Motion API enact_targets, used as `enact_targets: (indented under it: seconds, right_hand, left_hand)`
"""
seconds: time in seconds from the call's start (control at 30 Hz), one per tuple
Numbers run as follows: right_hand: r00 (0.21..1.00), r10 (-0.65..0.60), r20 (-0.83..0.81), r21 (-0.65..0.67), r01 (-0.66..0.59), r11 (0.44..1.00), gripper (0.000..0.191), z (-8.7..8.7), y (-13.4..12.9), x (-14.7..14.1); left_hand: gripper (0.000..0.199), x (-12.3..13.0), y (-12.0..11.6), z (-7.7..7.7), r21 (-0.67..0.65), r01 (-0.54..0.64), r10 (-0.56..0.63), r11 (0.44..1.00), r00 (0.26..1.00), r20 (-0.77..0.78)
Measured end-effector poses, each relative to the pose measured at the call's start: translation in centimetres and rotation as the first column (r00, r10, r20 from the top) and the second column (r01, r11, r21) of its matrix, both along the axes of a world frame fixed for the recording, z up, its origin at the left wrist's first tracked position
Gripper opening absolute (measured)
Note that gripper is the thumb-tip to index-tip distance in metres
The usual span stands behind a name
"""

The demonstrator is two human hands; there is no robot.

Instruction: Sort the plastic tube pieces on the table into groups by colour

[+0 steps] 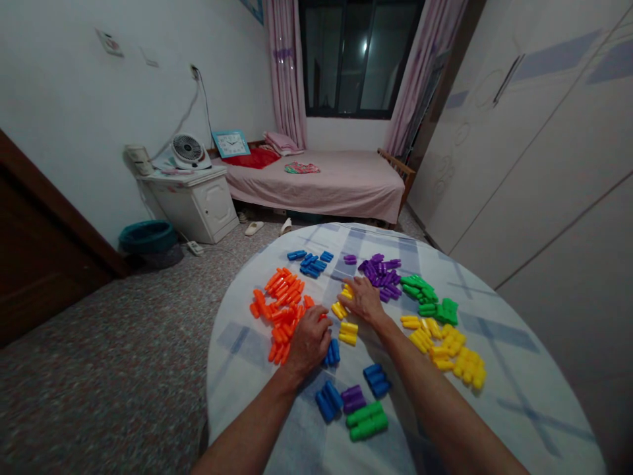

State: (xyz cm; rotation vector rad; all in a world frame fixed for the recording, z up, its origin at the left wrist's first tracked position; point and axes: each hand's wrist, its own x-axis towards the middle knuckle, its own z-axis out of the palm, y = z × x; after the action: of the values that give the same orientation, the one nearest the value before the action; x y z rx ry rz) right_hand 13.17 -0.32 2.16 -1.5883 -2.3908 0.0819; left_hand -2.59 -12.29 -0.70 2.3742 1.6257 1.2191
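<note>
We find the left hand [310,336] loosely curled at the right edge of the orange pieces [284,297]. The right hand [364,300], partly open, has its fingertips at the yellow pieces [339,310]. We cannot confirm either grip. Between the hands lies one yellow block [349,334].

The left hand [310,338] covers part of the orange blocks [285,315] beside it and one side of the blue block [335,352] near its palm; whether its fingertips pinch anything cannot be told. The right hand [364,300] partly hides the yellow block [347,291] at its fingertips and overlaps the purple pile [389,277] beyond. Behind the hands, both forearms [262,419] and the near side of the table [514,356] are cut off by the bottom edge. Far ahead of them, the clock [231,143] has numerals too small to read. Right of them, the wardrobe [494,171] runs out of view.
</note>
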Motion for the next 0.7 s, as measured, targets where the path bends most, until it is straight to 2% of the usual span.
enact_targets:
  seconds: [0.1,0.23,0.37,0.7]
  right_hand:
    - [1.000,-0.026,0.012,0.001,0.026,1.000,0.040,0.2,-1.3,0.1]
    - [1.000,0.027,0.013,0.032,-0.027,0.999,0.032,0.2,-3.2,1.1]
    - [0.996,0.060,0.068,0.033,-0.062,0.998,0.026,0.4,-4.6,3.2]
    - [0.988,-0.079,0.134,0.000,0.080,0.997,0.021,1.3,-7.2,10.0]
  left_hand:
    - [0.023,0.0,0.0,0.0,-0.017,0.002,-0.002,1.000,1.000,0.008]
    - [0.022,0.0,0.1,0.1,-0.027,0.007,-0.007,1.000,1.000,0.009]
    - [0.021,0.0,0.1,0.2,-0.020,-0.012,0.012,1.000,1.000,-0.013]
    - [0.018,-0.1,0.3,-0.1,0.002,-0.014,0.015,1.000,0.999,-0.049]
